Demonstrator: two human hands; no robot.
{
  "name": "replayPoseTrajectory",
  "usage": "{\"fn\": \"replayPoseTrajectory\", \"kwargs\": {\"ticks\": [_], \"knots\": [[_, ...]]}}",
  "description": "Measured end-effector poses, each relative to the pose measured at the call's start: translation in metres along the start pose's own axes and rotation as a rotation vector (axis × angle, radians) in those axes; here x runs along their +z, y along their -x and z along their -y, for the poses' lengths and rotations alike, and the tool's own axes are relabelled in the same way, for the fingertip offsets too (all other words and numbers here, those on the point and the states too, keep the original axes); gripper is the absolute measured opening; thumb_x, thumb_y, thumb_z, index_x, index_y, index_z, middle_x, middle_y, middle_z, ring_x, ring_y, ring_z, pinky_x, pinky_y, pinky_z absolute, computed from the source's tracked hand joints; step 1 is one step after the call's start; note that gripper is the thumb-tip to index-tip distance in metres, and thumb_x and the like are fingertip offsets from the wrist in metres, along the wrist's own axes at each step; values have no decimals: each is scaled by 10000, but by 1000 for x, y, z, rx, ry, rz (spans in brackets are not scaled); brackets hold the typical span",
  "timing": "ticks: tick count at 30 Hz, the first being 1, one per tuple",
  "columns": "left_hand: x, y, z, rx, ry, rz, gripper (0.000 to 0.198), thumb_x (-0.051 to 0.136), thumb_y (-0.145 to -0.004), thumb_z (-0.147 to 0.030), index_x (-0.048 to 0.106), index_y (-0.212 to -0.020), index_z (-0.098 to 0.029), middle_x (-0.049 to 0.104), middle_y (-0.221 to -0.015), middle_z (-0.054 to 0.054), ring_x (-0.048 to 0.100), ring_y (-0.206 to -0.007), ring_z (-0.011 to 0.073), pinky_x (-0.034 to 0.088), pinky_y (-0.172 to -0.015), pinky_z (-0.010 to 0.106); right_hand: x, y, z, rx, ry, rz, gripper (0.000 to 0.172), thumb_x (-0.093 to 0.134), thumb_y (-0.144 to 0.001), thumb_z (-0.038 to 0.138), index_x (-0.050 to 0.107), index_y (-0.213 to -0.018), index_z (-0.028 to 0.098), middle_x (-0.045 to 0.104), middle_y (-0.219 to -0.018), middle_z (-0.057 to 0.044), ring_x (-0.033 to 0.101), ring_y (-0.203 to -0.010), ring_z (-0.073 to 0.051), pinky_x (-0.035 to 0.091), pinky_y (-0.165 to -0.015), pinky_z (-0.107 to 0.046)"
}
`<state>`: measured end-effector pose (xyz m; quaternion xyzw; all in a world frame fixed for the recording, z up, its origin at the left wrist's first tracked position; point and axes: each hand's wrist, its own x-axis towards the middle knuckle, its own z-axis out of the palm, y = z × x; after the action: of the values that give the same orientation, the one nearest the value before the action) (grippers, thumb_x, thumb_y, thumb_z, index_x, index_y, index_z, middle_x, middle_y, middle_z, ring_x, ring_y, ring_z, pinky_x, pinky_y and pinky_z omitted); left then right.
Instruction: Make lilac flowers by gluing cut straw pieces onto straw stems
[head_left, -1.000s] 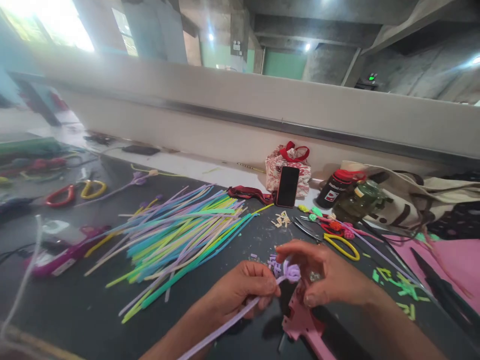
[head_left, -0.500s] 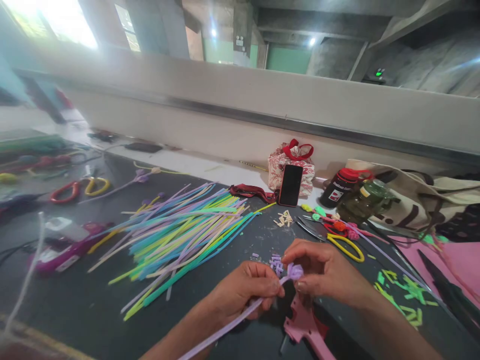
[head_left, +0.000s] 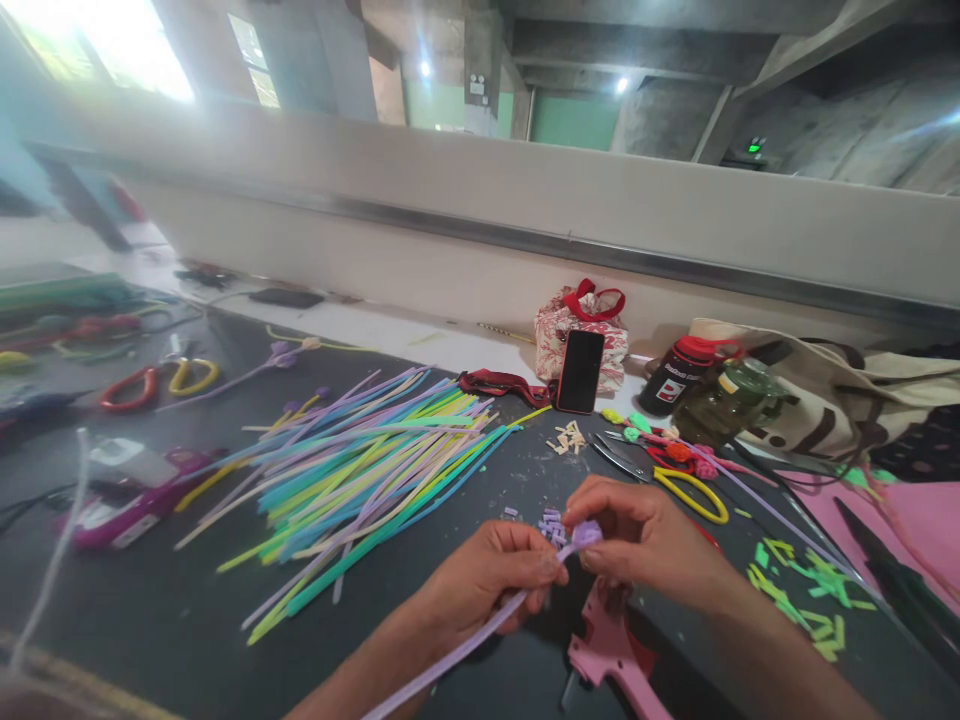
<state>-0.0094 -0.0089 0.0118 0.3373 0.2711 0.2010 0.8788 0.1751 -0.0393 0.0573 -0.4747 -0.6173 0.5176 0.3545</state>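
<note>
Between its thumb and fingers, my left hand [head_left: 499, 570] pinches a lilac pipe cleaner [head_left: 457, 655] whose long end runs down toward the bottom edge. My right hand [head_left: 637, 525] is closed around the small lilac flower-like bundle [head_left: 587, 534] at the upper tip of that stem, thumb below and fingers above. Short cut lilac pieces [head_left: 553, 526] lie just behind the hands. A pink glue gun [head_left: 611, 640] rests under my right hand, part of it hidden by that hand. Yellow-handled scissors [head_left: 694, 495] lie beyond my right hand, partly covered.
Many coloured pipe cleaners [head_left: 375, 470] are heaped to the left, near a purple glue gun [head_left: 142, 500] and more scissors [head_left: 180, 375]. Green clippings [head_left: 814, 580] lie at the right. A phone [head_left: 580, 370], a black bottle [head_left: 675, 380] and a cloth bag [head_left: 847, 390] stand behind.
My right fingers have shifted slightly on the lilac bundle, which now looks more compact and turned. My left hand keeps its pinch on the stem, nearly unmoved.
</note>
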Motion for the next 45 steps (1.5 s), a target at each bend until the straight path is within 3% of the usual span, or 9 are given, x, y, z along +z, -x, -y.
{"fn": "replayPoseTrajectory", "kwargs": {"ticks": [14, 20, 24, 27, 30, 36, 40, 43, 45], "knots": [[1, 0, 0, 26, -22, -2, 293, 747, -549, -351, 606, -612, -102, 515, -388, -33, 304, -254, 15, 131, -292, 175, 6, -3, 10, 59, 3, -51, 166, 650, -618, 137, 634, -776, 184, 556, -714, 35, 484, -553, -76, 398, -478, -178], [-1, -1, 2, 40, 13, -22, 293, 743, -566, -355, 595, -628, -110, 535, -407, -22, 324, -262, 18, 127, -296, 167, 0, -5, 1, 7, -158, 40, 524, 746, -595, 281, 587, -1092, 223, 616, -996, -35, 571, -729, -125, 449, -604, -220], [-4, 1, 1, 102, 110, -46, 279, 734, -585, -343, 587, -644, -113, 551, -436, -19, 283, -267, 1, 107, -295, 157, -6, -3, -7, -46, -180, -116, 434, 610, -741, 423, 575, -1112, 200, 624, -976, -66, 562, -636, -114, 429, -522, -215], [-6, 5, -3, 139, 169, -51, 250, 714, -614, -325, 578, -658, -120, 544, -459, -22, 279, -291, 3, 105, -292, 150, -5, 6, -15, 46, -163, -326, 302, 565, -786, 420, 602, -977, 189, 627, -790, -21, 541, -558, -104, 401, -490, -210], [-8, 7, -4, 172, 204, -55, 226, 685, -650, -316, 569, -683, -125, 526, -477, -26, 274, -313, 4, 91, -296, 144, 0, 17, -26, 165, -161, -397, 225, 628, -739, 396, 573, -841, 203, 591, -651, 33, 553, -527, -117, 399, -484, -216], [-4, 6, -10, 167, 206, -46, 226, 658, -674, -320, 546, -688, -123, 495, -473, -34, 270, -318, -2, 77, -316, 142, 10, 37, -44, 241, -215, -327, 279, 570, -758, 462, 503, -683, 202, 599, -514, 23, 602, -512, -163, 401, -485, -236], [7, 6, -14, 131, 143, -49, 188, 631, -662, -278, 545, -655, -112, 494, -450, -32, 268, -304, -2, 94, -314, 145, 5, 40, -43, 223, -136, -340, 231, 598, -752, 382, 533, -645, 188, 593, -521, 27, 567, -500, -125, 402, -491, -212], [15, 5, -14, 55, 78, -16, 157, 588, -664, -256, 551, -641, -105, 470, -409, -39, 240, -278, 1, 86, -306, 154, -7, 33, -34, 126, -113, -279, 127, 622, -736, 311, 604, -748, 186, 594, -615, 23, 562, -545, -117, 421, -510, -211], [19, 3, -13, 8, 56, 17, 144, 565, -667, -242, 546, -620, -108, 441, -373, -47, 229, -261, 5, 76, -302, 159, -17, 27, -25, 49, -166, -174, 301, 684, -675, 255, 614, -963, 200, 611, -813, -2, 562, -616, -115, 434, -530, -215]]}}
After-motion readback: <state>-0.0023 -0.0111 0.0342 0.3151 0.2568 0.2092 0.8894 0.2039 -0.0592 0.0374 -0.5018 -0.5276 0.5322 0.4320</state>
